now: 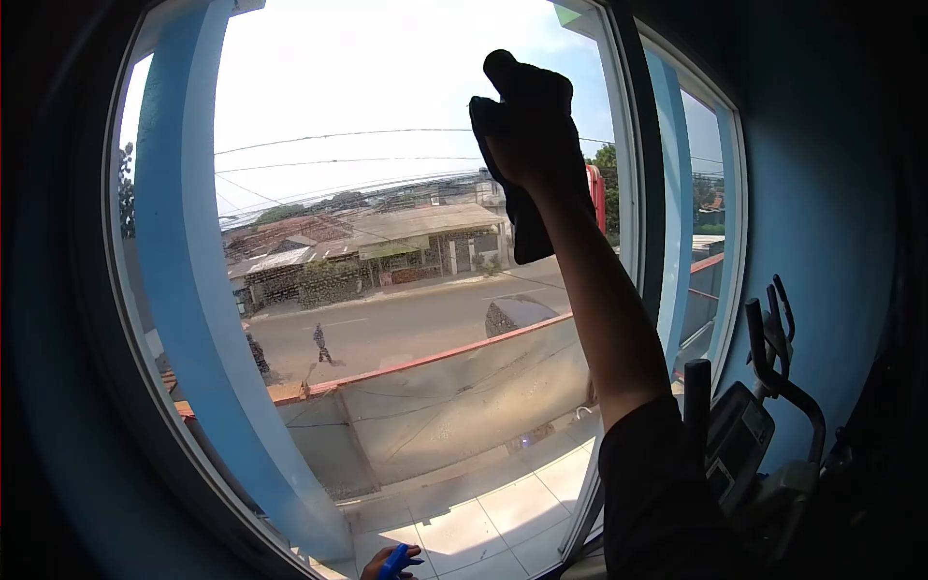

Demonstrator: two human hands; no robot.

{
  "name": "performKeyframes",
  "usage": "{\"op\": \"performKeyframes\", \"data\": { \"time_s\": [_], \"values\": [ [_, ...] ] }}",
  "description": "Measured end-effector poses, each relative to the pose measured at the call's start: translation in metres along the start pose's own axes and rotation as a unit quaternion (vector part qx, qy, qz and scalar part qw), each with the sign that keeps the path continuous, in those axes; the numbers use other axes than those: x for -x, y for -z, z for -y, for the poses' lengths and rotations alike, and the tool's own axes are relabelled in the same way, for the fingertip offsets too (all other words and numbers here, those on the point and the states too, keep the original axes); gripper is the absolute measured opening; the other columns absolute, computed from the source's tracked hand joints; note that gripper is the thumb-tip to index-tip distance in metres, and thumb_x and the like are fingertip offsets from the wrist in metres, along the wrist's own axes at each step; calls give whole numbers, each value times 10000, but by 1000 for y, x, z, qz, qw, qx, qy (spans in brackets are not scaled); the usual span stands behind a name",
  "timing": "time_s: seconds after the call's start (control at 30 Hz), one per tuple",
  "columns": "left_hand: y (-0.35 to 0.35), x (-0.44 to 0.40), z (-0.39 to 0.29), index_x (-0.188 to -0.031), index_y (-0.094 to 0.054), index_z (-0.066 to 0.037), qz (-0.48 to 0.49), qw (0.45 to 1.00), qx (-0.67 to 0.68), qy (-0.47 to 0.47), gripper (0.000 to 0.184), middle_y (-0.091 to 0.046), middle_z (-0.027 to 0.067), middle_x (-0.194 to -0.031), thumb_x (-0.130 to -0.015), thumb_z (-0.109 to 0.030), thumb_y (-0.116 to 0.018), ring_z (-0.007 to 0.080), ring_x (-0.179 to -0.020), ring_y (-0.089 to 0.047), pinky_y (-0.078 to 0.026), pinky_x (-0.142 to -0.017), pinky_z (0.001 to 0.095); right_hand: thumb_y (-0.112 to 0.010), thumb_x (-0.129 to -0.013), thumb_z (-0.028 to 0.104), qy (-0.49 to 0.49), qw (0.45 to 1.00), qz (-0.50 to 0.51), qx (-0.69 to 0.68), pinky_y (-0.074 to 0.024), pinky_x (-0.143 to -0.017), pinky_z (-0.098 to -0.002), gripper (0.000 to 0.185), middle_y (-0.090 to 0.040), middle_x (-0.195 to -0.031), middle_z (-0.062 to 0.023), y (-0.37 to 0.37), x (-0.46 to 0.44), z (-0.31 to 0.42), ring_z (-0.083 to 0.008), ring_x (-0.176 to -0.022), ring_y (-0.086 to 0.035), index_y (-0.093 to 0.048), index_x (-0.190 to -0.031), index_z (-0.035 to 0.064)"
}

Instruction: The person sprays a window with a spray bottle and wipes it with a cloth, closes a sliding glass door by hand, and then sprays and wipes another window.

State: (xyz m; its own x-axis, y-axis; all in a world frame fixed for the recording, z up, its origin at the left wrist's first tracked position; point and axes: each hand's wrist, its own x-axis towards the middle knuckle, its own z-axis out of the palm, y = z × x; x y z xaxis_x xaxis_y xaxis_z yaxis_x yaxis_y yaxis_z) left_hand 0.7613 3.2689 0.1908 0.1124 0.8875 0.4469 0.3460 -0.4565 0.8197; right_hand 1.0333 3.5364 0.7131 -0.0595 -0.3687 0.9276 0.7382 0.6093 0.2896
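My right hand (532, 145) is raised high against the window pane (387, 87), closed around a dark cloth (531, 237). Part of the cloth hangs below the wrist, and bunched folds stick out above the fingers. Hand and cloth are nearly in silhouette against the bright sky. At the bottom edge of the view, my left hand (373, 565) grips a blue spray bottle (396, 561); only its trigger head shows, and the rest is cut off. Specks and smudges mark the glass at the lower left.
A dark window frame (650, 193) divides the panes on the right. Exercise equipment with handlebars (788, 387) and a console (739, 440) stands at the lower right beside a blue wall (812, 213). Outside are a blue pillar (184, 242), a tiled balcony (483, 522) and a road with a person (321, 343).
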Motion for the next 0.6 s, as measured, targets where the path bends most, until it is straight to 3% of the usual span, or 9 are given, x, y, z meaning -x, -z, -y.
{"op": "performKeyframes", "data": {
  "time_s": [0.07, 0.17, 0.2, 0.27, 0.33, 0.37, 0.43, 0.47, 0.6],
  "values": [
    [-9, -8, 4, -1381, -491, 24, 6, 1000, 7, 10, 590, -559, 159, -1322, -819, 6, -669, 256, -1155, -629, -575, -806, 312, -671, -715, 195, -55, 997, -6, 45, -442, -538, -401, 236, -484, -571, -130, 6, 17, -43, -283, -523, -527, -487, -741, 50],
    [-18, -15, 2, -1390, -483, 21, 11, 1000, 9, 16, 604, -560, 161, -1322, -819, -1, -680, 257, -1147, -633, -572, -821, 321, -653, -726, 184, -82, 993, -42, 77, -439, -546, -394, 202, -477, -551, -123, 28, 54, -80, -281, -509, -521, -537, -818, 47],
    [-19, -14, 0, -1392, -480, 22, 13, 1000, 6, 11, 610, -559, 162, -1322, -818, -3, -684, 258, -1146, -633, -572, -830, 325, -635, -743, 171, -137, 987, -33, 77, -431, -537, -400, 183, -455, -530, -111, 28, 69, -98, -285, -501, -513, -559, -852, 45],
    [-22, -13, -3, -1400, -475, 20, 18, 1000, 2, 23, 620, -555, 163, -1328, -817, -2, -686, 259, -1153, -629, -572, -833, 327, -607, -787, 171, -213, 973, -70, 52, -456, -581, -432, 144, -527, -667, -138, 39, 92, -95, -335, -569, -551, -528, -780, 51],
    [-21, -5, -7, -1407, -469, 19, 24, 999, 0, 35, 630, -551, 164, -1334, -817, -2, -687, 259, -1161, -626, -572, -836, 328, -619, -790, 216, -73, 966, -55, 241, -495, -632, -431, 193, -577, -764, -154, -2, 141, -178, -344, -627, -595, -527, -741, 53],
    [-19, -1, -10, -1416, -461, 17, 26, 999, -2, 33, 638, -546, 166, -1343, -819, -2, -685, 260, -1168, -622, -571, -837, 327, -619, -790, 216, -74, 967, -50, 239, -495, -632, -431, 193, -577, -764, -154, 3, 141, -163, -344, -627, -595, -527, -741, 53],
    [-15, 8, -15, -1440, -437, 13, 32, 999, -8, 27, 665, -539, 174, -1359, -822, 0, -680, 265, -1177, -620, -569, -840, 325, -625, -785, 253, -172, 937, -18, 303, -518, -634, -423, 233, -567, -707, -146, 30, 125, -92, -332, -623, -614, -538, -720, 46],
    [-13, 14, -16, -1440, -437, 13, 33, 999, -6, 32, 665, -539, 174, -1359, -822, 0, -680, 265, -1177, -620, -569, -840, 325, -575, -855, 301, -252, 941, 11, 227, -515, -650, -482, 297, -572, -723, -204, 43, 112, -54, -405, -694, -631, -549, -749, 25],
    [-4, 44, -27, -1445, -427, 18, 18, 999, 2, 27, 663, -543, 173, -1357, -833, -22, -679, 268, -1180, -620, -565, -842, 328, -639, -743, 272, -287, 950, 23, 122, -460, -581, -444, 275, -487, -631, -162, 36, 87, 46, -360, -554, -529, -476, -675, 62]
  ]
}}
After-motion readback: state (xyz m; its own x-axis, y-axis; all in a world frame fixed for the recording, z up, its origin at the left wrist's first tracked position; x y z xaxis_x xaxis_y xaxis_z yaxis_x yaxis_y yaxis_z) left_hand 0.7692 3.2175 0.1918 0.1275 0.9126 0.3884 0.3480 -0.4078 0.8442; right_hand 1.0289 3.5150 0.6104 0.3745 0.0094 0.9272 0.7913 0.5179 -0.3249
